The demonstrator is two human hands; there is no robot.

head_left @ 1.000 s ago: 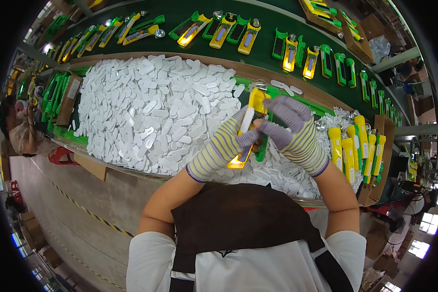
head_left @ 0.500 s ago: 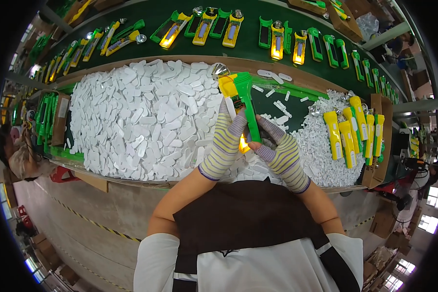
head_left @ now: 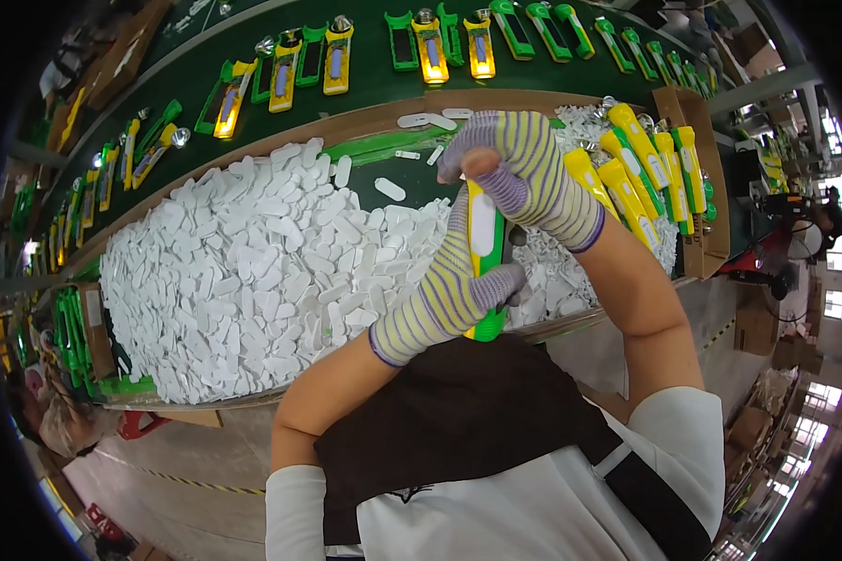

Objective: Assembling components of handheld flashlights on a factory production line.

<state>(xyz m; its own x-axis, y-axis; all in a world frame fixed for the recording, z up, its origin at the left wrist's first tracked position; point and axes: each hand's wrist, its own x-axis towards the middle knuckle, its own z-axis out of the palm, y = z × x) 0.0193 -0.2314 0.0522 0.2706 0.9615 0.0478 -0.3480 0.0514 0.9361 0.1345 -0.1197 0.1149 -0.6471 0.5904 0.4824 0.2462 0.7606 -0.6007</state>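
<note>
Both my hands wear striped knit gloves and hold one green and yellow flashlight body (head_left: 486, 245) upright over the bench. My left hand (head_left: 444, 290) wraps its lower end from the left. My right hand (head_left: 524, 173) closes over its top, with a bare fingertip pressing on the white oval plate on its face. Just beyond the hands lies a big heap of white oval plastic plates (head_left: 253, 280).
A dark green conveyor belt (head_left: 365, 84) at the back carries several green and yellow flashlight bodies. More yellow ones stand in a cardboard box (head_left: 697, 168) at the right. Green parts are stacked at the left end (head_left: 75, 327). Another person sits at the far left edge (head_left: 42, 411).
The view has shifted, so the hands now sit higher and closer. The flashlight body has been turned upright between my hands, and my right hand has moved onto its top.
</note>
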